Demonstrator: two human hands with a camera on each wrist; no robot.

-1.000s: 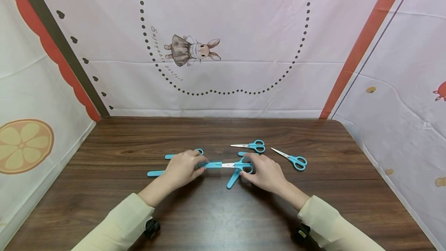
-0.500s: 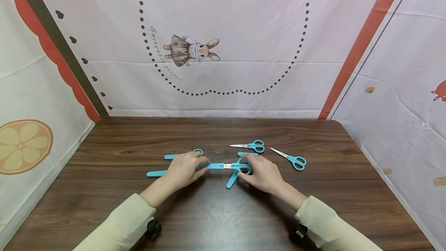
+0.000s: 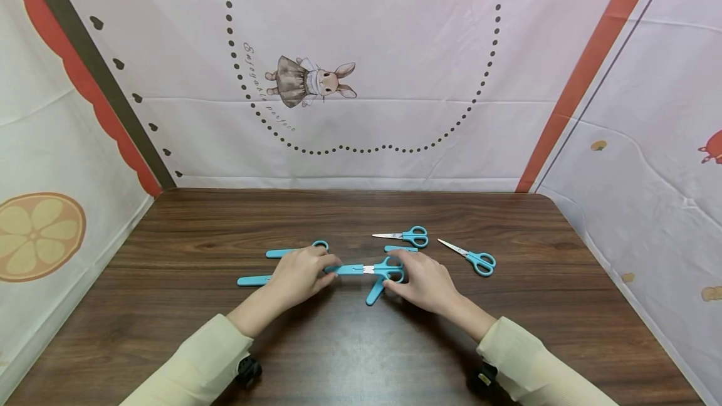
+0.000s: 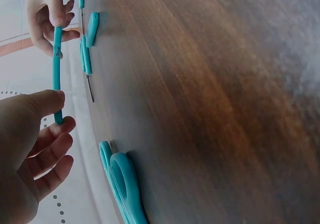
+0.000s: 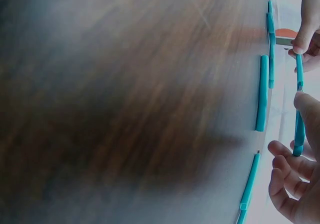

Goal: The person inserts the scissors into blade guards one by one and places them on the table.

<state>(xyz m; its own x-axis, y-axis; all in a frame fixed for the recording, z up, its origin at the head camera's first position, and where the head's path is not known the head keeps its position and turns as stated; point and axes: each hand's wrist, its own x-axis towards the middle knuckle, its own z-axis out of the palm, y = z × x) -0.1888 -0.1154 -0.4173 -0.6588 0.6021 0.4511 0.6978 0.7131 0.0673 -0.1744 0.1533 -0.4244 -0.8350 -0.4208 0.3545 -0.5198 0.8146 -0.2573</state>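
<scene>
The person's left hand (image 3: 300,270) pinches a blue sheath (image 3: 348,269) between thumb and fingers. From here I see the right hand (image 3: 426,277) with its fingers pinching the partly sheathed scissors (image 3: 380,267) by the handles, just above the worktop (image 3: 350,349). One loose sheath (image 3: 374,294) lies near; bare scissors (image 3: 412,236) lie beyond, a second bare pair (image 3: 474,257) rightward.

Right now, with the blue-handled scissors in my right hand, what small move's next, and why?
I'd probably slide the blue-handled scissors deeper into the narrow blue sheath: your right hand holds them, your left hand pinches the sheath, and bare blade shows.
</scene>
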